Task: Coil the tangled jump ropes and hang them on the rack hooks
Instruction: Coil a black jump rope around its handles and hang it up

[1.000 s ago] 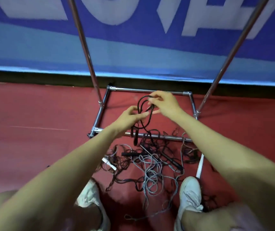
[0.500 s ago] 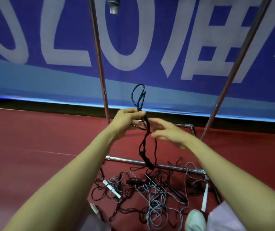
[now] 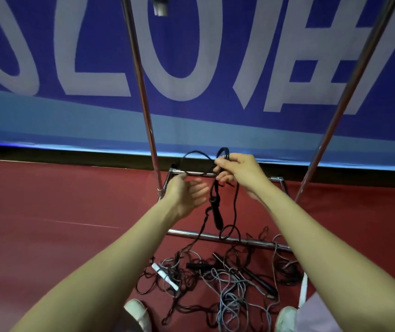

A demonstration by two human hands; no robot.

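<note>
**Forearms:** both bare, reaching forward from the lower corners and converging near mid-frame, elbows out of view.

**Right hand** (image 3: pixel 242 171): the higher of the two, its back toward the camera. Its fingers (image 3: pixel 224 179) are curled round the gathered strands of a black jump rope (image 3: pixel 216 213), gripping them from above.

**Left hand** (image 3: pixel 187 195): just beside and slightly below the right, palm turned toward it. Its fingers are straight, spread and blurred, and they grip nothing.

The two hands are near each other but apart.
</note>
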